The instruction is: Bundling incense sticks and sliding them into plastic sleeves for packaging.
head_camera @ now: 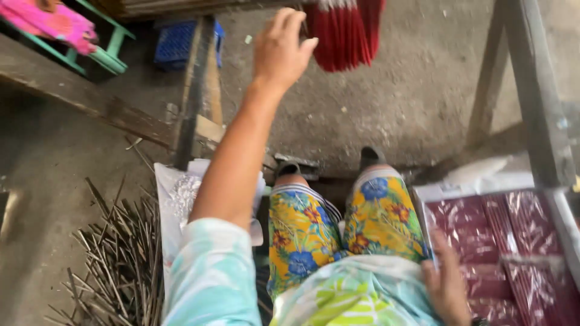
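Note:
My left hand [280, 49] is stretched far forward, fingers loosely apart, its fingertips touching or just short of a hanging bundle of red sticks [347, 30] at the top. It grips nothing I can see. My right hand [446, 284] rests low at my right side, fingers spread on the edge of a box [423, 194] filled with wrapped dark red packets [477, 232]. My knees in flowered shorts [338, 223] are in the middle.
A heap of thin grey sticks [118, 259] lies on the floor at left. A white plastic bag [175, 199] sits beside my left knee. Wooden beams [193, 90], a blue crate [178, 42], a green chair [99, 51] and a wooden frame leg [531, 90] stand around.

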